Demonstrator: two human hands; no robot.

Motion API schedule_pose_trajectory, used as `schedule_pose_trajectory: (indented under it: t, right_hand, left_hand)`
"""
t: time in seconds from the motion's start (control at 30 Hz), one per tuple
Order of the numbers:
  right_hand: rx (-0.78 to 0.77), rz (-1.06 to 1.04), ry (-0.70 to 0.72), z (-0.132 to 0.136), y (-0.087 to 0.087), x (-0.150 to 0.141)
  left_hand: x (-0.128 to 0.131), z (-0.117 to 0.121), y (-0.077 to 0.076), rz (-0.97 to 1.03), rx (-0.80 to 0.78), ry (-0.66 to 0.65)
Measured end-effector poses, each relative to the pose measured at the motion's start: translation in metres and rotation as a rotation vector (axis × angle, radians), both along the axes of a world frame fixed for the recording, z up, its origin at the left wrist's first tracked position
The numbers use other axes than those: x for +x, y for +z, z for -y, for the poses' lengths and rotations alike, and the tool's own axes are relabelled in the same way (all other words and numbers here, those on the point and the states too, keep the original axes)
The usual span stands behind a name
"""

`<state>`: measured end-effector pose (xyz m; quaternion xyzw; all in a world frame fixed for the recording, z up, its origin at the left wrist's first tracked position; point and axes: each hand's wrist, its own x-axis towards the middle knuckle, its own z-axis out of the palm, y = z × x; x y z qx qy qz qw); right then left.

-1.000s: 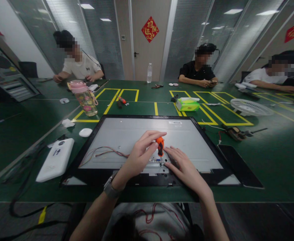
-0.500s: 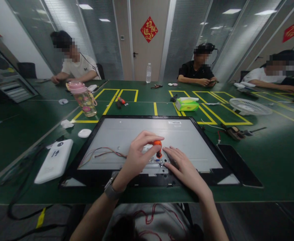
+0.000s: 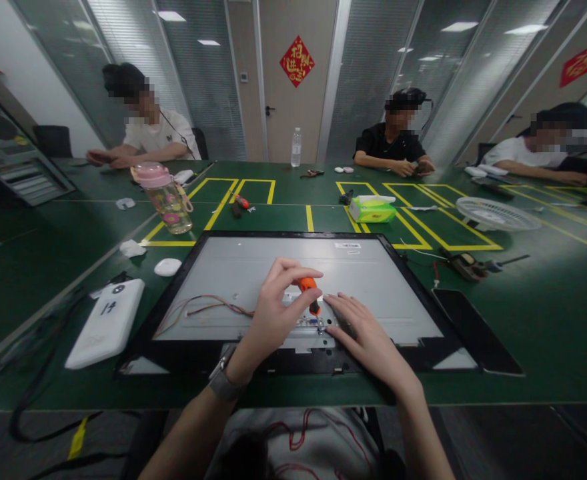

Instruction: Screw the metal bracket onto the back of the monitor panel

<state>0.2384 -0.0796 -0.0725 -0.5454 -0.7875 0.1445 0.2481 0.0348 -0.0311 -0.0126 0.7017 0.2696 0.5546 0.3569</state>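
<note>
The left grip (image 3: 279,301) holds an orange-and-black screwdriver (image 3: 307,285), tilted, tip down at the panel (image 3: 373,280) beneath. Just to its right, the right grip (image 3: 366,328) rests there, fingers extended; thin wires (image 3: 218,298) lie left of both.

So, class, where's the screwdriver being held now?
Near the centre of the head view, the screwdriver is in the left hand, over the near half of the panel, left of the right hand.

orange-and-black screwdriver (image 3: 307,285), grey panel (image 3: 383,293), black frame (image 3: 298,361), green table (image 3: 63,247) with yellow lines (image 3: 309,219), flower-patterned bottle (image 3: 169,205)
</note>
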Motion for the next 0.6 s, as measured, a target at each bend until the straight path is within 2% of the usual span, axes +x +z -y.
schedule_pose_trajectory:
  t: [0.2, 0.37, 0.6]
  right_hand:
    - [0.007, -0.003, -0.004, -0.0002, -0.0021, 0.0005]
    - [-0.008, 0.01, -0.005, -0.0004, -0.0035, 0.0006]
    - [0.012, -0.006, 0.0, 0.0, -0.0013, 0.0]
  left_hand:
    - [-0.0032, 0.0034, 0.0054, 0.016, -0.071, -0.144]
    - [-0.005, 0.0023, 0.0045, 0.003, -0.043, -0.111]
    - [-0.004, 0.0041, 0.0047, 0.035, -0.163, -0.255]
